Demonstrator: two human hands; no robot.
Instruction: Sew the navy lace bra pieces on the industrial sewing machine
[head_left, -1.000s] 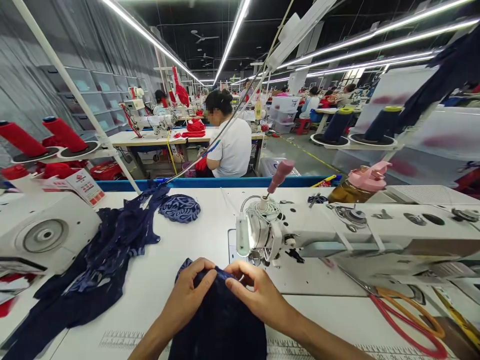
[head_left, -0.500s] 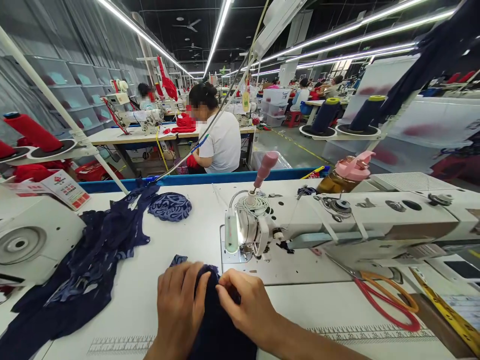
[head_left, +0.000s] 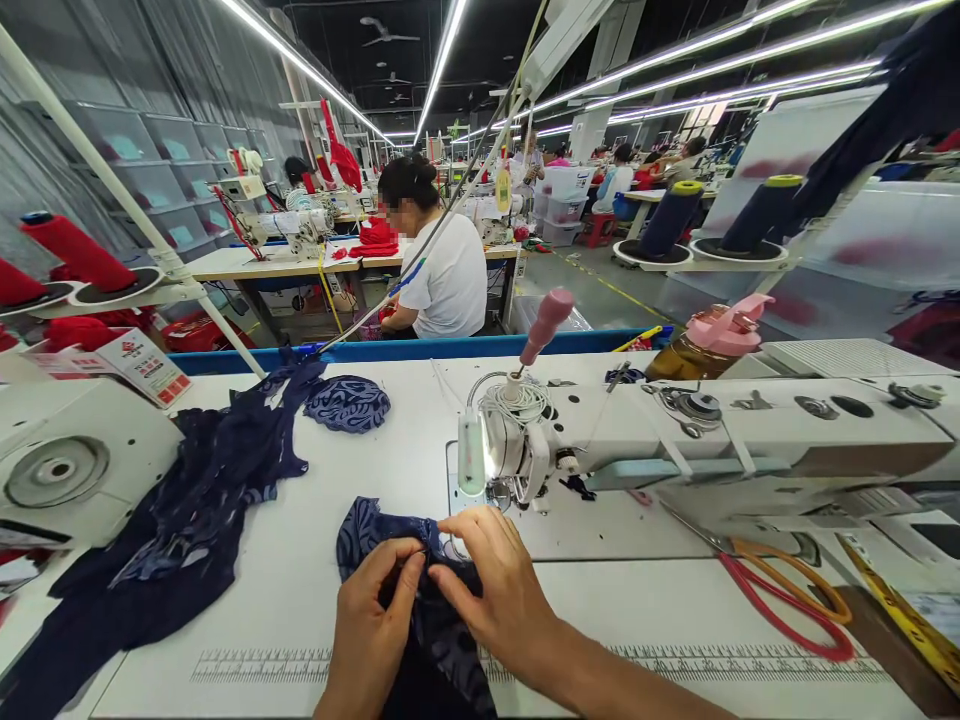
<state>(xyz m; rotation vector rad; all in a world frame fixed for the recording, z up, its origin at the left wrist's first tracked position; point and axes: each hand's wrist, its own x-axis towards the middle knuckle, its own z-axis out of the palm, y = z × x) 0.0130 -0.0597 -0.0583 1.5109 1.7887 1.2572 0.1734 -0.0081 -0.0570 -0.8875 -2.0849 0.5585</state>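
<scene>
A navy patterned piece of fabric (head_left: 361, 535) lies in front of the sewing machine (head_left: 525, 450), its lower part hanging toward me over the table's front. My left hand (head_left: 379, 615) pinches its edge between thumb and forefinger. Close beside it, my right hand (head_left: 499, 590) holds the same edge, fingers on top and thumb below, with the thumb a little apart from the fingertips. A pale bit shows at the fabric under the right fingers. Both hands are left of and nearer to me than the needle area, which the right hand partly hides.
Navy fabric scraps (head_left: 217, 480) are heaped at left, beside an oval patterned piece (head_left: 347, 404). Scissors (head_left: 787, 600) with red and orange handles lie at right, near a yellow tape measure (head_left: 900, 610). A pink-lidded bottle (head_left: 709, 340) stands behind the machine. A co-worker (head_left: 442, 250) sits ahead.
The fabric has been turned and spread, so its patterned part now shows left of my hands. My left hand has moved down and right into a pinch; my right hand has shifted up slightly.
</scene>
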